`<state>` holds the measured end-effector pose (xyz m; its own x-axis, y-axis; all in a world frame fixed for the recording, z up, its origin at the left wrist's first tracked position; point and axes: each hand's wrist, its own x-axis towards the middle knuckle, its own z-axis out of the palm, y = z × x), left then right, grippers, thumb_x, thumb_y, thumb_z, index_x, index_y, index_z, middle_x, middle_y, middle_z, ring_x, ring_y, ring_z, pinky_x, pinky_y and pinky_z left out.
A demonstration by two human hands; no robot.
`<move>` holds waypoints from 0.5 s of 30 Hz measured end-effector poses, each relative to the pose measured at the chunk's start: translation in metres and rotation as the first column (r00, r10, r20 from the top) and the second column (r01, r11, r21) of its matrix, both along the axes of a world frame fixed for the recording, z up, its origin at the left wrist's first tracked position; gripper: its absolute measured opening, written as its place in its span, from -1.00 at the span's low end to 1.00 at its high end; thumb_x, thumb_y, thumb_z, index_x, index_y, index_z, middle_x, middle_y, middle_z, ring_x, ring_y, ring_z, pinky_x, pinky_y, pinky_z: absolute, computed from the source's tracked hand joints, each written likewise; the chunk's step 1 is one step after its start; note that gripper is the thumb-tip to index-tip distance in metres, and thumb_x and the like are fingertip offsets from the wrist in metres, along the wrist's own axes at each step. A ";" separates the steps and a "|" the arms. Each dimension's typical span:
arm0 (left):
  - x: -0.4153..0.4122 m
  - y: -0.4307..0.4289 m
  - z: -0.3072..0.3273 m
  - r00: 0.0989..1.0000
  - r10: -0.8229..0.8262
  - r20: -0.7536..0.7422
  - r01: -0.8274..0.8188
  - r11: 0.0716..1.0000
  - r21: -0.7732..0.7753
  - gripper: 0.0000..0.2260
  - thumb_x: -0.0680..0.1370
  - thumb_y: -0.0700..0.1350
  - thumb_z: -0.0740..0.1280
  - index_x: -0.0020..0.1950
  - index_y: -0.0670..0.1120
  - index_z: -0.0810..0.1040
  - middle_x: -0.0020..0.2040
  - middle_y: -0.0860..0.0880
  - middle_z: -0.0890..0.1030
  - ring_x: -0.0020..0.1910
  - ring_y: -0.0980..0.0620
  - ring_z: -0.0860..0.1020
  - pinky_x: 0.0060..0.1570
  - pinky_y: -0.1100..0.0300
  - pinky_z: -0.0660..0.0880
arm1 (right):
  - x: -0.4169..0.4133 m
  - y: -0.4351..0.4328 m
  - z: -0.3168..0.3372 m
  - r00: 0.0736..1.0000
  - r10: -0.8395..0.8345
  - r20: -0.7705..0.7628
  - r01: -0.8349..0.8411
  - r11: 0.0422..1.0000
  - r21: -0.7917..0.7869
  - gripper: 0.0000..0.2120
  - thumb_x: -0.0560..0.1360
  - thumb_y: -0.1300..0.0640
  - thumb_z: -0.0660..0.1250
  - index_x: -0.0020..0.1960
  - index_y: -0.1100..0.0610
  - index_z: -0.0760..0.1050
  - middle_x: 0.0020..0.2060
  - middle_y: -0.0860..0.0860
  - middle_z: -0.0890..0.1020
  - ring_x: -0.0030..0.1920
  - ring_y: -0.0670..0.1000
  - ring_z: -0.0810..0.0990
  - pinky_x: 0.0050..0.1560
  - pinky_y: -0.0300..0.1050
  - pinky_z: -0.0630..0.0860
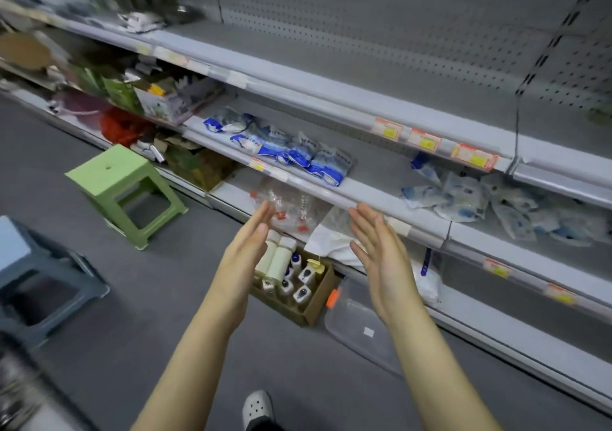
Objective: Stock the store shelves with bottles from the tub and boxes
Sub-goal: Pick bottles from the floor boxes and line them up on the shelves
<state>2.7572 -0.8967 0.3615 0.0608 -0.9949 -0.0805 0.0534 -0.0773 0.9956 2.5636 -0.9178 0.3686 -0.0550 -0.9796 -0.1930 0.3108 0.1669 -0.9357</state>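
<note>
Your left hand (246,243) and your right hand (381,251) are both stretched forward with flat, open palms that face each other, and neither one holds anything. Between and below them stands the open brown cardboard box (313,301) on the grey floor (132,314), with small white bottles (303,293) upright in it and two taller cream bottles with white caps (276,258) at its left end. Just beside it on the right lies the clear plastic tub with an orange latch (361,324), partly covered by your right forearm. Behind your fingertips, on the lowest grey metal shelf (231,195), a heap of clear bottles with red caps (288,208) lies; it is blurred. The shelf above carries blue and white packets (298,152). The top shelf (331,66) before the perforated back panel is mostly bare. On the floor to the left stand a light green plastic stool (122,182) and a grey stool (43,281), this one cut by the frame edge. The far left shelves are too blurred to read.
</note>
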 end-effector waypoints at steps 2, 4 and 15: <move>0.032 -0.007 -0.005 1.000 -0.006 -0.004 0.006 1.000 0.023 -0.52 0.45 0.31 0.24 0.38 0.34 0.37 0.39 0.31 0.42 0.41 0.28 0.33 0.46 -0.02 0.24 | 0.037 -0.010 -0.005 1.000 -0.002 0.005 0.002 1.000 0.030 -0.68 0.68 0.01 0.06 0.31 0.01 0.48 0.24 -0.10 0.60 0.29 -0.11 0.51 0.39 -0.06 0.36; 0.060 -0.013 -0.011 1.000 -0.001 -0.012 0.002 0.999 0.043 -0.50 0.47 0.29 0.24 0.41 0.30 0.36 0.40 0.31 0.41 0.41 0.28 0.33 0.47 0.02 0.24 | 0.068 -0.020 -0.010 1.000 -0.012 0.013 0.011 0.999 0.050 -0.67 0.68 0.03 0.06 0.34 0.07 0.48 0.23 -0.07 0.61 0.26 -0.10 0.53 0.38 -0.05 0.38; 0.132 -0.049 -0.042 1.000 -0.001 -0.008 0.002 0.986 0.169 -0.60 0.48 0.25 0.22 0.33 0.34 0.42 0.34 0.35 0.45 0.38 0.29 0.36 0.45 0.10 0.26 | 0.139 -0.062 -0.047 0.998 -0.043 -0.053 0.052 0.982 0.183 -0.72 0.67 0.05 0.11 0.26 0.08 0.51 0.18 -0.05 0.63 0.21 -0.03 0.57 0.31 -0.05 0.43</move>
<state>2.8893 -0.9456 0.3197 0.0582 -0.9669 -0.2483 0.0608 -0.2449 0.9677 2.7022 -0.9795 0.3214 -0.1146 -0.9237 -0.3656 0.2779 0.3235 -0.9045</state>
